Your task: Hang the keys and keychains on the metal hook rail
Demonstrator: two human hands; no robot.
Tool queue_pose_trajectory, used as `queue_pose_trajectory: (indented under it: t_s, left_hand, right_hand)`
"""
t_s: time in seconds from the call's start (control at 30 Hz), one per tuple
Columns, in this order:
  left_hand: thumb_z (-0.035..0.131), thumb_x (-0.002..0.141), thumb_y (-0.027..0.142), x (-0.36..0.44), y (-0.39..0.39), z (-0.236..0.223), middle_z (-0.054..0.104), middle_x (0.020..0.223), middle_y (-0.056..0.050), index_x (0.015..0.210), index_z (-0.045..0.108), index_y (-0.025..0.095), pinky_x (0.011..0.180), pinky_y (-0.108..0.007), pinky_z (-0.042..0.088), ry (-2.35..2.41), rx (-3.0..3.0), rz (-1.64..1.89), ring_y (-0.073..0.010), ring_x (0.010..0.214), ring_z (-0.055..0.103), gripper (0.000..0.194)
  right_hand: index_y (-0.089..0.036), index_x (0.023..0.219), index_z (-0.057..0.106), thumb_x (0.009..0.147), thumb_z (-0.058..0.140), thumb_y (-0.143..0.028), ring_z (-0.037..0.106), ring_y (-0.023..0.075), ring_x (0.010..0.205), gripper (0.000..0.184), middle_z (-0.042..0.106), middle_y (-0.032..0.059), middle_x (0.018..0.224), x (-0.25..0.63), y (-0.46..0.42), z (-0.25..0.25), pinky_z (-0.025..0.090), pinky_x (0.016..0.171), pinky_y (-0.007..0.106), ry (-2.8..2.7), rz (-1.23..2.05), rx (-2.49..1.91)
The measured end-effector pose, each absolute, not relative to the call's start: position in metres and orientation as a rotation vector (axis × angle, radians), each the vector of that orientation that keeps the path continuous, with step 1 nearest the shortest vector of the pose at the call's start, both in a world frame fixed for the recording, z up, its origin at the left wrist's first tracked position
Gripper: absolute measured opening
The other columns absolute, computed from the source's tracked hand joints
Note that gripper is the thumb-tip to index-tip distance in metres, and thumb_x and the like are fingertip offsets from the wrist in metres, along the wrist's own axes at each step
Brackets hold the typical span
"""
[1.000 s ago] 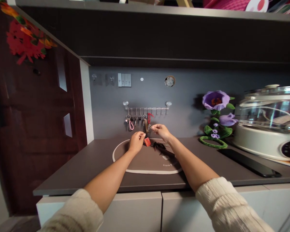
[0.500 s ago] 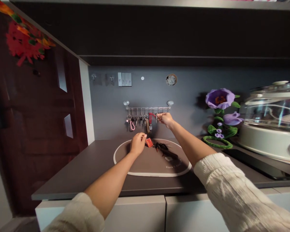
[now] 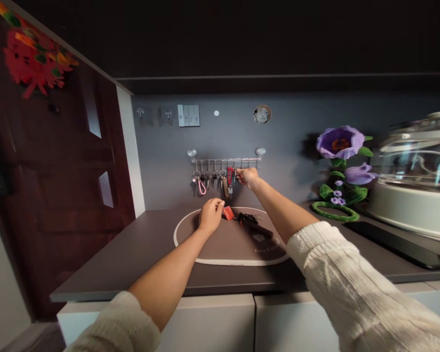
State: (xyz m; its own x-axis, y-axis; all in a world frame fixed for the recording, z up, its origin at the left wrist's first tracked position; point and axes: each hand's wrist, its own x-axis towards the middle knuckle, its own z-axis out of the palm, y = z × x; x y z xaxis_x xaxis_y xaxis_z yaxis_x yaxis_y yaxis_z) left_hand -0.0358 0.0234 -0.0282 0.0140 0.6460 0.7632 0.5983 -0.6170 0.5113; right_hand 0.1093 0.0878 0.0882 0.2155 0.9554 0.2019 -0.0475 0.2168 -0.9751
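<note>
At the wall, my right hand (image 3: pixel 247 178) is closed in a pinch on a small key ring (image 3: pixel 235 174), up against a hook of the clear key rack (image 3: pixel 225 160). Just left of it hang a red cord loop (image 3: pixel 230 175) and a brown key fob (image 3: pixel 225 187). Further left on the rack is a pink strap (image 3: pixel 202 186) among several keys. My left hand (image 3: pixel 211 215) hovers over the brown mat (image 3: pixel 212 249), fingertips pressed together; what they hold, if anything, is hidden. Beside those fingertips is a red tag (image 3: pixel 228 212), close to a dark bunch of keys (image 3: pixel 249 220) on the mat.
The dark counter (image 3: pixel 132 254) runs beneath a low overhead shelf (image 3: pixel 220 44). To the right are a purple artificial flower (image 3: pixel 340 143), a black phone (image 3: pixel 396 244) and a white appliance with a clear top (image 3: pixel 414 205). A dark red door (image 3: pixel 58 205) is at the left.
My right hand has moved up and right from beside the hanging fobs to a hook right of the red cord, carrying the key ring. My left hand has stayed nearly in place.
</note>
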Motion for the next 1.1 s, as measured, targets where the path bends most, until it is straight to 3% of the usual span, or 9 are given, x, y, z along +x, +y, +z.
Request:
queue_pose_trajectory:
  t_s: [0.8,1.1]
  left_hand:
    - [0.044,0.081,0.027,-0.037,0.024,-0.029,0.062,0.077,-0.005,0.077,0.060,0.016,0.067,-0.025,0.043,1.346,2.214,1.690,-0.0130,0.072,0.056,0.021]
    - [0.045,0.080,0.025,-0.037,0.020,-0.027,0.060,0.075,-0.004,0.076,0.060,0.016,0.067,-0.024,0.042,1.337,2.278,1.685,-0.0123,0.070,0.055,0.018]
  right_hand:
    - [-0.013,0.064,0.053,0.075,0.049,-0.005,0.047,0.0041,0.042,0.013,0.054,-0.0003,0.052,0.115,0.087,0.069,0.038,0.040,0.015,-1.058,0.974,-1.051]
    - [-0.014,0.071,0.055,0.078,0.048,-0.011,0.049,0.0035,0.048,0.010,0.060,0.0022,0.067,0.124,0.056,0.064,0.037,0.044,0.014,-1.215,0.987,-1.003]
